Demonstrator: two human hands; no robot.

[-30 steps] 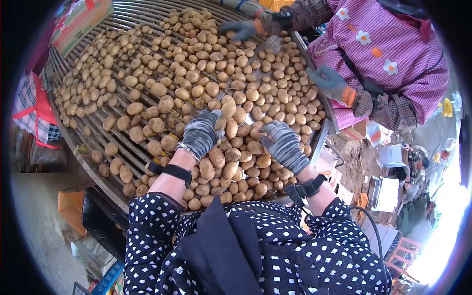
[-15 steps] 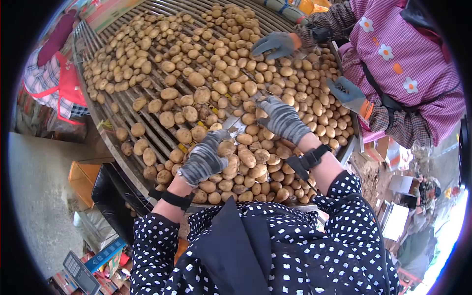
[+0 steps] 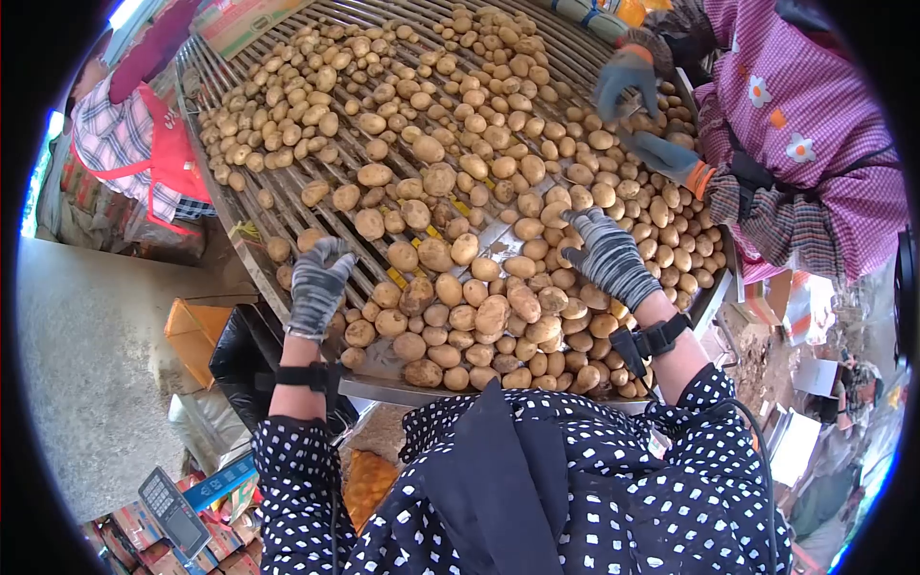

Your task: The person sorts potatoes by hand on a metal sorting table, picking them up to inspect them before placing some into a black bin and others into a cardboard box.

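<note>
Many potatoes (image 3: 494, 313) cover a slatted metal sorting table (image 3: 355, 264), piled thickest along the near edge. My left hand (image 3: 319, 290), in a grey striped glove, hovers over the slats at the table's left side. Its fingers are curved and apart with no potato visible between them, and a single potato (image 3: 310, 240) lies just beyond the fingertips. My right hand (image 3: 613, 257), gloved alike, rests among the potatoes right of the middle. Its thumb and fingers are spread toward the potatoes in front of them. Black straps circle both wrists.
Across on the right, a co-worker's blue-gloved hands (image 3: 628, 84) are over the potatoes. Another person in a red apron (image 3: 172, 144) stands at the far left. A black bin liner (image 3: 244, 359) and an orange box (image 3: 192, 335) sit beside the table, with a scale display (image 3: 174, 511) lower left.
My left hand has moved left, off the pile and over the slats. My right hand has shifted slightly right. The co-worker's hands have come together. The view has swung a little.
</note>
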